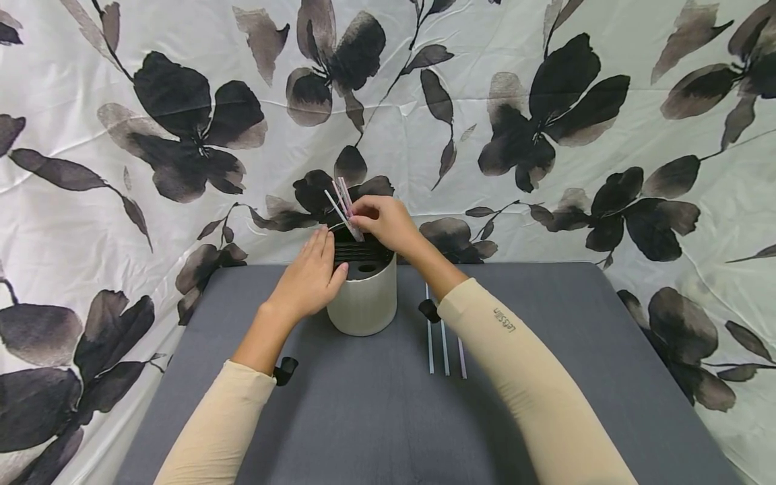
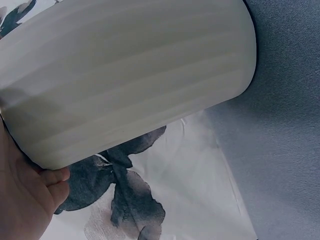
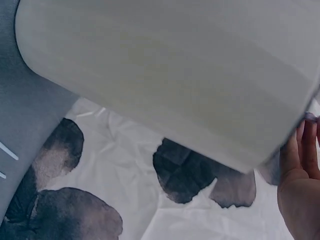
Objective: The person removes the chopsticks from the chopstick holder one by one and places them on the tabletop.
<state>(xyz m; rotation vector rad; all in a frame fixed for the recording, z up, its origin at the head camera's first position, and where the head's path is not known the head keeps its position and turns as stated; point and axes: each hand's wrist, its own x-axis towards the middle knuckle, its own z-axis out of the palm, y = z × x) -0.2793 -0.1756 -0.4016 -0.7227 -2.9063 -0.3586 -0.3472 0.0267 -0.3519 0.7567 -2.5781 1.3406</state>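
Observation:
An off-white ribbed round container [image 1: 366,303] stands upright near the table's back edge, with a black slotted insert [image 1: 366,254] in its top. Several thin pale straws [image 1: 341,205], white and pinkish, stick up from its back part. My right hand [image 1: 383,219] pinches at the straws with thumb and fingertips above the rim. My left hand [image 1: 312,273] rests against the container's left side, its fingers straight along the rim and its thumb at the front. In the left wrist view, the ribbed wall hides most of the left fingers.
Three thin straws [image 1: 446,350], bluish and purple, lie on the grey table [image 1: 376,417] right of the container, partly behind my right sleeve. A white cloth with dark flowers [image 1: 424,135] hangs right behind the table.

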